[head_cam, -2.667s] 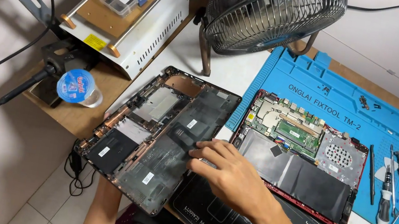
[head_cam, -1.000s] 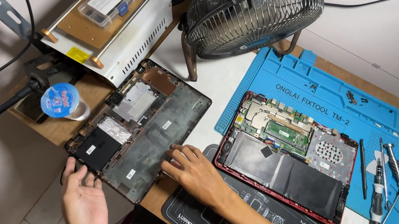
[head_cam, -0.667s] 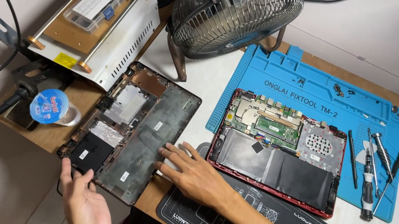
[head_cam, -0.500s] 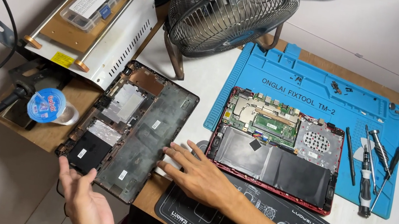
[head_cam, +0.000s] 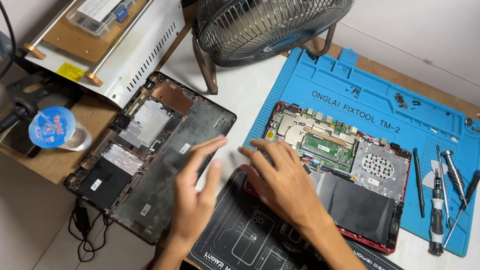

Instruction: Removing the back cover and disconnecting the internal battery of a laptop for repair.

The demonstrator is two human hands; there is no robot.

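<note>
Fingers: left hand (head_cam: 193,193) had fingers straight and pressed together, edge-on, holding nothing; right hand (head_cam: 281,180) was flat, fingers slightly spread, palm down.
Left hand: at the right edge of the black bottom cover (head_cam: 150,154), looked to be touching it; contact not certain.
Right hand: rested on the near left corner of the open laptop (head_cam: 342,177), fingertips at its left edge.
Laptops: 1, red-rimmed, internals up, on the blue repair mat (head_cam: 379,106).
Covers: 1, inside up, left of the laptop, overhanging the wooden shelf (head_cam: 50,159).
Mats: 2, blue far, black printed mat (head_cam: 271,262) near, under the right forearm.
Tools: about 5 drivers and picks (head_cam: 442,193) at right on the blue mat.
Fans: 1 fan (head_cam: 273,8), far centre.
Other: 1 white heating box (head_cam: 109,31) far left; 1 sealed water cup (head_cam: 53,128) left.
</note>
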